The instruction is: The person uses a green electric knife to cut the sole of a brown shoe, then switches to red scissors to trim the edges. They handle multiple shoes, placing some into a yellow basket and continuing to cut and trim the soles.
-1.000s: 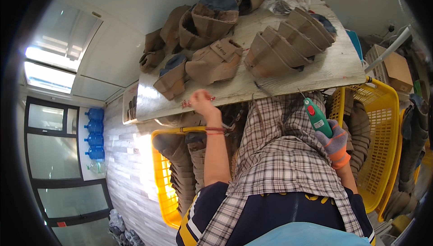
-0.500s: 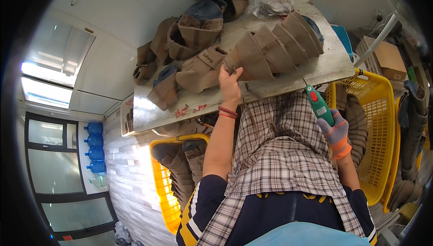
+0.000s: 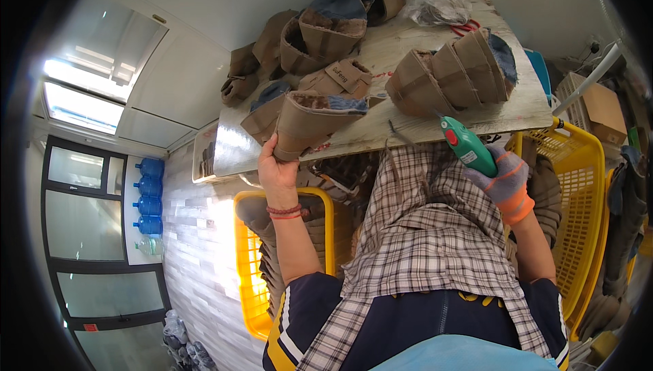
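Observation:
My bare left hand [image 3: 277, 167], with red beads at the wrist, grips the lower edge of a brown fabric sleeve with fleecy lining [image 3: 309, 126] over the table's near left edge. Beside and behind it lie more such pieces, including a flattened one with a lettered label [image 3: 337, 78]. In a grey and orange glove, my right hand [image 3: 503, 179] is closed around a green handheld power tool with a red button [image 3: 469, 146]. The tool's front end points up and left, near the table edge. A nested row of brown sleeves [image 3: 452, 75] lies just beyond it.
The worn pale table [image 3: 381, 121] also carries a heap of brown pieces [image 3: 326, 31] and a clear plastic bag [image 3: 435, 8]. Yellow baskets of brown pieces stand left [image 3: 331, 235] and right [image 3: 592, 167] of my lap. Blue water bottles [image 3: 148, 187] line the left wall.
My left hand has moved left and nearer, away from the nested row, with one brown sleeve in it; the row is shorter. The green tool has shifted slightly left and tilted further left.

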Demonstrator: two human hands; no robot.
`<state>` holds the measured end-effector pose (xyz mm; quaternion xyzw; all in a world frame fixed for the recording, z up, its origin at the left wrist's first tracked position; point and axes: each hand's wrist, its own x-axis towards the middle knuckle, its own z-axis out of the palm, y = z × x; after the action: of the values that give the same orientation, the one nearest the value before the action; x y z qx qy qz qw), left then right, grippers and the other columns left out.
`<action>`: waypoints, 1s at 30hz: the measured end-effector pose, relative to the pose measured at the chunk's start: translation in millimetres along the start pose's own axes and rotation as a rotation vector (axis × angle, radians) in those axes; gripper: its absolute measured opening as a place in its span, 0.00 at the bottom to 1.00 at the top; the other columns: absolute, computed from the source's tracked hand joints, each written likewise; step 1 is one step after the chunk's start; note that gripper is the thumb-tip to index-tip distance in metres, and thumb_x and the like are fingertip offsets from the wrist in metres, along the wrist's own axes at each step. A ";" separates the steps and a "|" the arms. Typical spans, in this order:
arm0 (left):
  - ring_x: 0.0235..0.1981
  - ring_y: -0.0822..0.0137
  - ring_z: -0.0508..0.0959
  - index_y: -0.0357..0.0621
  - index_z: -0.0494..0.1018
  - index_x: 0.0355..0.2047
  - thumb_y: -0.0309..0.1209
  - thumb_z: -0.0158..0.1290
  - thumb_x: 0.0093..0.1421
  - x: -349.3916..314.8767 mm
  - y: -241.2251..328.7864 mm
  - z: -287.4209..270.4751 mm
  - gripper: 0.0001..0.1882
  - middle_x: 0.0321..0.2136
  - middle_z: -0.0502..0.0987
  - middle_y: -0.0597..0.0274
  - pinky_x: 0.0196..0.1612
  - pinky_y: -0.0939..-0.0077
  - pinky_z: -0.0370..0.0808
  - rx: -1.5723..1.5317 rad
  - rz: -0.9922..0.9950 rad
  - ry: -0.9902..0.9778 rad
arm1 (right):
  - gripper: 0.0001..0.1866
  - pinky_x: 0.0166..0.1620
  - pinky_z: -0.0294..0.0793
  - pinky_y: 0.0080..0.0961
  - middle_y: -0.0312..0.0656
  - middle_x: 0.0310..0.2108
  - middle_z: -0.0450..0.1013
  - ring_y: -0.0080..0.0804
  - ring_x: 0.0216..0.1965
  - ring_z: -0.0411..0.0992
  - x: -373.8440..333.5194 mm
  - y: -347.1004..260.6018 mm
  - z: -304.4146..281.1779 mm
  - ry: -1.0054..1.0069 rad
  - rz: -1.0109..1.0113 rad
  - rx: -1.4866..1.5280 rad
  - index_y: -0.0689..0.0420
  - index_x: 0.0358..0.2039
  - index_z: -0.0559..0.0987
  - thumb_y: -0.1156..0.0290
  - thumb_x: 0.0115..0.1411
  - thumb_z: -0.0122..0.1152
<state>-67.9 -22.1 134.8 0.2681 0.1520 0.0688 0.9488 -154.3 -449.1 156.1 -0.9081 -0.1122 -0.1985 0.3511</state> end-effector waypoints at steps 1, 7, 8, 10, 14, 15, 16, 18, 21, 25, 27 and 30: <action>0.50 0.53 0.73 0.31 0.66 0.49 0.24 0.47 0.59 -12.3 -0.7 7.7 0.17 0.47 0.73 0.48 0.54 0.55 0.70 0.016 -0.028 0.040 | 0.26 0.27 0.73 0.29 0.45 0.21 0.74 0.40 0.22 0.73 6.1 -5.0 1.2 0.032 -0.080 0.005 0.59 0.33 0.78 0.55 0.39 0.76; 0.47 0.53 0.75 0.31 0.68 0.45 0.23 0.46 0.60 -25.1 -6.4 -0.5 0.13 0.44 0.75 0.48 0.52 0.56 0.73 -0.075 -0.289 -0.054 | 0.33 0.26 0.70 0.30 0.42 0.21 0.72 0.38 0.19 0.70 14.6 3.7 9.1 0.060 -0.495 -0.221 0.60 0.37 0.74 0.51 0.36 0.76; 0.47 0.53 0.75 0.31 0.68 0.44 0.23 0.46 0.60 -25.8 -8.6 2.0 0.13 0.44 0.75 0.48 0.52 0.56 0.73 -0.068 -0.311 -0.061 | 0.35 0.25 0.70 0.30 0.41 0.22 0.71 0.37 0.19 0.69 14.6 7.7 9.6 0.094 -0.578 -0.250 0.61 0.38 0.74 0.50 0.36 0.76; 0.46 0.53 0.76 0.31 0.68 0.44 0.23 0.45 0.60 -24.8 -13.2 2.9 0.12 0.43 0.75 0.47 0.52 0.56 0.73 -0.060 -0.343 -0.055 | 0.37 0.26 0.70 0.29 0.39 0.23 0.71 0.35 0.19 0.68 12.0 17.5 7.5 0.066 -0.621 -0.309 0.62 0.40 0.72 0.48 0.37 0.74; 0.46 0.52 0.76 0.30 0.68 0.43 0.22 0.45 0.60 -27.4 -21.1 11.6 0.12 0.43 0.75 0.46 0.52 0.57 0.73 -0.034 -0.403 -0.065 | 0.37 0.26 0.70 0.29 0.39 0.22 0.71 0.33 0.20 0.70 7.2 25.6 -0.9 0.036 -0.648 -0.381 0.64 0.40 0.72 0.47 0.39 0.72; 0.45 0.52 0.76 0.30 0.68 0.43 0.22 0.45 0.60 -29.1 -22.3 14.0 0.12 0.43 0.75 0.46 0.52 0.57 0.73 -0.023 -0.416 -0.078 | 0.37 0.26 0.70 0.28 0.39 0.22 0.71 0.33 0.20 0.70 7.2 26.7 -1.5 0.031 -0.655 -0.390 0.64 0.41 0.72 0.47 0.39 0.72; 0.45 0.52 0.76 0.30 0.68 0.43 0.22 0.45 0.60 -27.1 -23.6 12.3 0.12 0.43 0.75 0.46 0.52 0.57 0.73 -0.010 -0.411 -0.074 | 0.37 0.26 0.70 0.28 0.39 0.22 0.71 0.33 0.20 0.70 7.5 26.6 -2.5 0.023 -0.659 -0.394 0.65 0.41 0.72 0.47 0.39 0.72; 0.46 0.52 0.76 0.29 0.68 0.43 0.22 0.45 0.60 -20.8 -26.2 5.7 0.12 0.43 0.75 0.45 0.52 0.56 0.73 0.018 -0.398 -0.066 | 0.37 0.26 0.70 0.28 0.39 0.21 0.71 0.33 0.20 0.71 7.8 25.2 -4.6 0.006 -0.669 -0.401 0.66 0.41 0.72 0.48 0.39 0.73; 0.47 0.51 0.75 0.29 0.68 0.44 0.23 0.45 0.60 -19.9 -29.2 2.1 0.12 0.44 0.74 0.44 0.53 0.56 0.72 -0.065 -0.483 -0.163 | 0.36 0.25 0.70 0.28 0.39 0.21 0.72 0.34 0.20 0.71 4.8 28.3 -3.7 0.018 -0.687 -0.353 0.65 0.39 0.73 0.49 0.38 0.73; 0.48 0.51 0.74 0.29 0.69 0.44 0.24 0.45 0.61 -26.8 -42.0 14.5 0.13 0.45 0.74 0.45 0.54 0.56 0.71 0.145 -0.319 0.008 | 0.35 0.25 0.70 0.29 0.41 0.21 0.72 0.36 0.19 0.71 2.8 24.3 0.2 -0.017 -0.598 -0.294 0.63 0.38 0.74 0.49 0.36 0.74; 0.48 0.51 0.74 0.30 0.68 0.45 0.25 0.45 0.61 -30.2 -43.4 14.4 0.13 0.46 0.74 0.45 0.54 0.56 0.70 0.056 -0.370 -0.040 | 0.35 0.24 0.71 0.30 0.42 0.21 0.72 0.38 0.19 0.71 3.1 18.8 0.9 -0.065 -0.533 -0.254 0.62 0.37 0.74 0.49 0.36 0.75; 0.49 0.52 0.74 0.30 0.68 0.46 0.25 0.44 0.61 -32.1 -43.9 10.1 0.14 0.46 0.73 0.45 0.54 0.57 0.70 -0.185 -0.512 -0.160 | 0.33 0.24 0.72 0.30 0.43 0.21 0.73 0.39 0.20 0.72 2.8 16.1 4.2 -0.019 -0.525 -0.189 0.61 0.35 0.75 0.49 0.35 0.75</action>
<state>-92.8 -71.0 127.9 0.1378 0.1326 -0.1809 0.9647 -145.1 -457.8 144.9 -0.8787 -0.3277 -0.2836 0.2002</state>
